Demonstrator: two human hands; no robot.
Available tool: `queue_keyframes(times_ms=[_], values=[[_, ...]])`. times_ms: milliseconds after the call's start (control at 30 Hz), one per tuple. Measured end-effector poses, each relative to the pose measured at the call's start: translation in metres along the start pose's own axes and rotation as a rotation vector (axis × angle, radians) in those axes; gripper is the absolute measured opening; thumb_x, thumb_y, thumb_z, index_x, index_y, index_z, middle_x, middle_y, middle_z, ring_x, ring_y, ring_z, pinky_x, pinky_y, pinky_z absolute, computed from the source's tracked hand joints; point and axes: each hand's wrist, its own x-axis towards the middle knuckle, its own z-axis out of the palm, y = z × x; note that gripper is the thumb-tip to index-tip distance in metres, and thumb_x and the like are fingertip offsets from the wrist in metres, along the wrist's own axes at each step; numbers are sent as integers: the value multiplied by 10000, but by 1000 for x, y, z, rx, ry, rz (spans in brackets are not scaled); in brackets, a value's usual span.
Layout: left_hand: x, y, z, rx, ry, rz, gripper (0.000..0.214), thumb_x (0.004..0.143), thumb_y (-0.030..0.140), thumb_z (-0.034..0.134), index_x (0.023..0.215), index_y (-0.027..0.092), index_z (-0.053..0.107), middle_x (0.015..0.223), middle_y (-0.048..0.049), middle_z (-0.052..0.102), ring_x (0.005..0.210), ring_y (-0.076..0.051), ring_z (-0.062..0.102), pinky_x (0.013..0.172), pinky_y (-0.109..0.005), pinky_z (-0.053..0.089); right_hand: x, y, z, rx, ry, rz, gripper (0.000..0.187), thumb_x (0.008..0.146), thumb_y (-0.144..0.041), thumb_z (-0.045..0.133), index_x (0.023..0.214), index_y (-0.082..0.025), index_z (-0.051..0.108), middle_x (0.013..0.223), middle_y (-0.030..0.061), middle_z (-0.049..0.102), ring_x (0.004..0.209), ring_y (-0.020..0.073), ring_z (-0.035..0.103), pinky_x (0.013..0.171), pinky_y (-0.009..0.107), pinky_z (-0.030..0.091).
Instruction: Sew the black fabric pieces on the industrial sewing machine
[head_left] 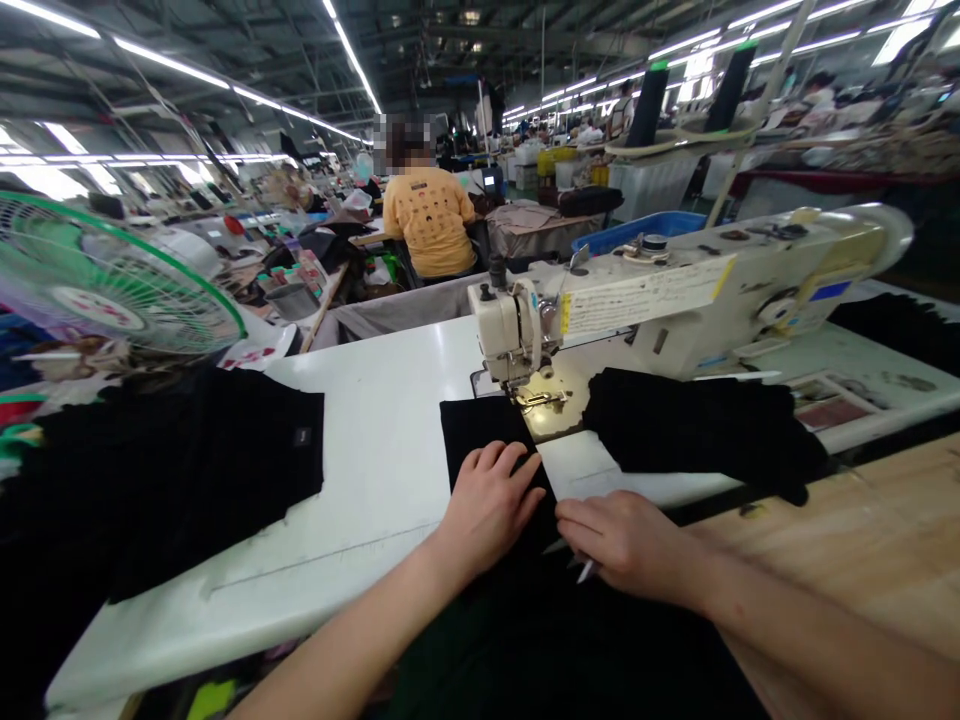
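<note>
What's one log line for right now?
left hand: on black cloth | right hand: holding tool by cloth's edge | cloth: at machine

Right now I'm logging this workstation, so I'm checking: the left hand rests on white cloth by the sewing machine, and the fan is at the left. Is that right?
Not quite: the cloth under the left hand is black, not white, as the head view shows. The sewing machine and fan are as you say.

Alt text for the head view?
A person's left hand rests on black cloth at a sewing machine; the right hand holds a thin tool beside the cloth's edge. Black fabric piles lie on both sides.
</note>
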Motion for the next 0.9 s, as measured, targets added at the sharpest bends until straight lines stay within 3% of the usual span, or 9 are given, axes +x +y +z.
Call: queue_keyframes(times_ms=[467, 767, 900], values=[[32, -45, 5, -17, 5, 26, 374, 952, 340, 529, 1301, 217, 582, 1301, -118, 571, 1182, -286, 513, 982, -481, 466, 36, 37, -1, 66, -46, 89, 60, 860, -171, 552, 867, -180, 611, 1012, 47, 654, 737, 151, 604, 603, 280, 401], [16, -27, -3, -115, 6, 47, 326, 981, 264, 443, 1231, 178, 635, 1180, -110, 646, 1120, -266, 566, 967, -468, 491, 52, 56, 1, 36, -60, 161, 139, 895, -245, 555, 959, -164, 649, 1020, 67, 628, 730, 155, 599, 605, 283, 398], [12, -30, 1, -110, 43, 68, 313, 972, 259, 462, 1209, 190, 653, 1229, -118, 647, 1140, -272, 578, 977, -480, 496, 60, 61, 1, 28, -84, 195, 158, 908, -247, 551, 1001, -165, 649, 1004, 59, 623, 713, 151, 587, 566, 279, 357]])
